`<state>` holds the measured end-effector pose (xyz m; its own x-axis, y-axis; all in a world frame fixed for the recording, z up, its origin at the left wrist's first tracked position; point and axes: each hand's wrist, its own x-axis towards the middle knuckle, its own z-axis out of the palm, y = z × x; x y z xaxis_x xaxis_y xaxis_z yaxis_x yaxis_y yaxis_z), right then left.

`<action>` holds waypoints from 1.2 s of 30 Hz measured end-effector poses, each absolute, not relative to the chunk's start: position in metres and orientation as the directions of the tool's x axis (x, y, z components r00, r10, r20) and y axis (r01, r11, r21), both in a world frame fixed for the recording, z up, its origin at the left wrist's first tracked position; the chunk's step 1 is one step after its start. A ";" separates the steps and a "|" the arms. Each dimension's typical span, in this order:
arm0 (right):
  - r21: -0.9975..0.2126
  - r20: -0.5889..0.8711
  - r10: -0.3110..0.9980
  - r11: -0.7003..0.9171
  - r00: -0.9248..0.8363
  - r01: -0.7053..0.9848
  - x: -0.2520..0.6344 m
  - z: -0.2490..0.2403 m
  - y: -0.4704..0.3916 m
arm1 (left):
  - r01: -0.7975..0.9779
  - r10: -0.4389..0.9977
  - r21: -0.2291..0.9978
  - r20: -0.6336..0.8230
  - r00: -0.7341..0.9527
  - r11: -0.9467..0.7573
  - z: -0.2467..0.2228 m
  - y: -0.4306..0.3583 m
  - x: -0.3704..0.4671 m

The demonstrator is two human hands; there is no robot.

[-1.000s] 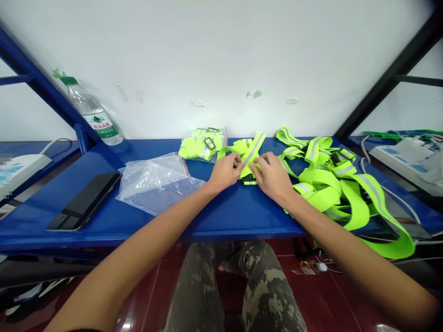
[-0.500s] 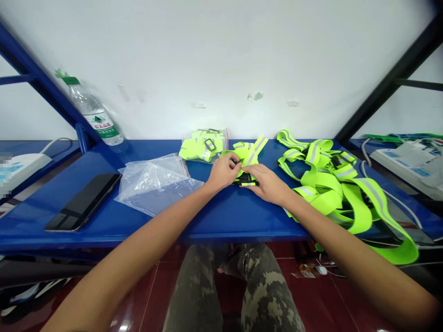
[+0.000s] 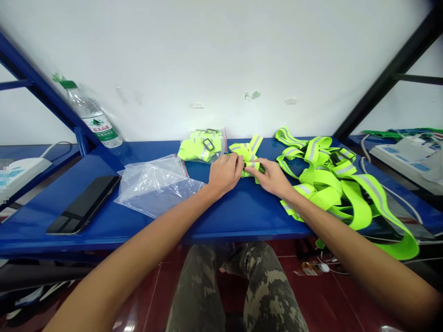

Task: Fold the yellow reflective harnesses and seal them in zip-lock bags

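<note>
Between my hands is a neon-yellow reflective strap, gathered in folds with grey stripes and some black parts. My left hand grips its left side, fingers curled together. My right hand pinches a short folded section of the same strap between thumb and fingers. Just behind my left hand lies a clear zip bag with folded yellow strap and a black buckle inside. To the right spreads a loose tangle of yellow reflective straps, partly behind my right forearm.
Flat clear plastic bags lie left of my hands, beside a black phone. A water bottle leans at the back left near the blue frame. White power strips sit on the side surfaces. The blue table ends just above my knees.
My right hand has lifted and turned, now pinching a folded strap section higher up. My left hand's fingers have closed further over the strap. The black parts are now mostly covered.
</note>
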<state>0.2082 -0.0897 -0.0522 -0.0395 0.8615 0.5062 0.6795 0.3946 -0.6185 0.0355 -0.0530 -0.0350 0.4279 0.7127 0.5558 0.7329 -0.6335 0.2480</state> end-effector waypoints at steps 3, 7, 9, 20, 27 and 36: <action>-0.644 0.500 0.866 0.365 0.008 0.672 0.206 -0.052 -0.092 | 0.750 0.758 0.293 0.517 0.397 -0.593 -0.035 -0.050 0.036; -0.657 0.498 0.867 0.367 0.013 0.659 0.202 -0.050 -0.094 | 0.737 0.786 0.356 0.490 0.376 -0.575 -0.036 -0.043 0.035; -0.647 0.528 0.849 0.407 -0.006 0.645 0.202 -0.051 -0.093 | 0.721 0.798 0.391 0.470 0.377 -0.572 -0.037 -0.041 0.034; -0.660 0.539 0.840 0.378 0.060 0.649 0.205 -0.051 -0.081 | 0.649 0.576 0.122 0.601 0.554 -0.751 -0.034 -0.059 0.033; -0.589 0.577 0.812 0.347 0.080 0.730 0.210 -0.056 -0.077 | 0.536 0.468 -0.026 0.453 0.759 -0.844 -0.032 -0.061 0.030; -0.432 0.637 0.767 0.270 0.079 0.861 0.203 -0.046 -0.091 | 0.510 0.456 -0.038 0.394 0.798 -0.859 -0.037 -0.054 0.027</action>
